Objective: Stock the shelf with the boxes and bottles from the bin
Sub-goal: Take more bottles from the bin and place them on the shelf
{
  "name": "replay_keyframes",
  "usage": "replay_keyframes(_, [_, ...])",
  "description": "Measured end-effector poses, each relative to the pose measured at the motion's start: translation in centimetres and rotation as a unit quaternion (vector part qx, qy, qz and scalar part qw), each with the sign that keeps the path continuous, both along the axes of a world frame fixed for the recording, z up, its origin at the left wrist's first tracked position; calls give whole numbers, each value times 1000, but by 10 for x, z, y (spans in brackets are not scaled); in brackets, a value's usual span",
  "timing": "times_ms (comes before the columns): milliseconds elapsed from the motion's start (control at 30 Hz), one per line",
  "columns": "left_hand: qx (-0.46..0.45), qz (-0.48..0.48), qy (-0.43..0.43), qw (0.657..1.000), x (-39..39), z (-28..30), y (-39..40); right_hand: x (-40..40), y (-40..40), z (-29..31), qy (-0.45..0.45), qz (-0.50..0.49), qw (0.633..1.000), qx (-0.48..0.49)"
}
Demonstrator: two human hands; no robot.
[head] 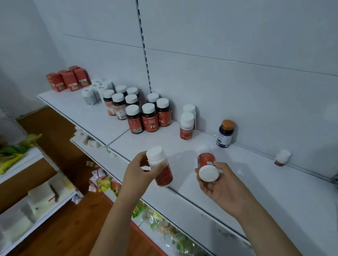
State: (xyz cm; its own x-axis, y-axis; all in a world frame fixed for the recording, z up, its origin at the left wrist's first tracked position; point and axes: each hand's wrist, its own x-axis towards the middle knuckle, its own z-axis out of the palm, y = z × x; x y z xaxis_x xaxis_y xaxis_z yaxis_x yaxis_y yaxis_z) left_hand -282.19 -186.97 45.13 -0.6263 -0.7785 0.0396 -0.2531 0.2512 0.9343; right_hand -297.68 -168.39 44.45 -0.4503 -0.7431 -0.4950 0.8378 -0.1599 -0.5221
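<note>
You had a bottle in each hand above the front edge of the shelf (215,176). Your left hand (136,173) curled round a white-and-red bottle (160,168), cap up and tilted, probably so it could go down upright. Your right hand (220,183) gripped a red bottle (207,166) lying nearly level, its white cap toward you; that one would need turning before it stood.

Stock ran along the shelf's back edge by kind: red boxes (67,79) at the far left corner, then dark red-labelled bottles (150,117), then two matching white-and-red bottles (187,123), and a purple-labelled bottle (225,133) apart. Yours likely belonged beside the matching pair. The bin was out of view.
</note>
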Motion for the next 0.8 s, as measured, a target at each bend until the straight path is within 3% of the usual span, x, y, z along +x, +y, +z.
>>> replay_keyframes(67, [-10, -21, -7, 1000, -20, -3, -21, -11, -18, -2, 75, -9, 997, 30])
replay_keyframes(133, [-25, -36, -11, 999, -40, -2, -39, -25, -37, -3, 215, -16, 972, 94])
replay_keyframes(233, [-43, -55, -10, 998, -72, 1, -68, -50, -70, -3, 432, -56, 873, 218])
replay_keyframes(367, [-81, -76, -7, 994, -114, -4, -100, -80, -115, -28, 591, -141, 735, 301])
replay_keyframes(467, [-129, -103, -60, 984, -133, -36, -115, -88, -136, -55, 640, -138, 660, 369])
replay_keyframes(600, [-294, -118, -144, 937, -133, -78, -118, -92, -142, -71, 668, -147, 609, 403])
replay_keyframes(800, [-347, -140, -160, 913, -135, -85, -120, -103, -163, -76, 655, -133, 541, 511])
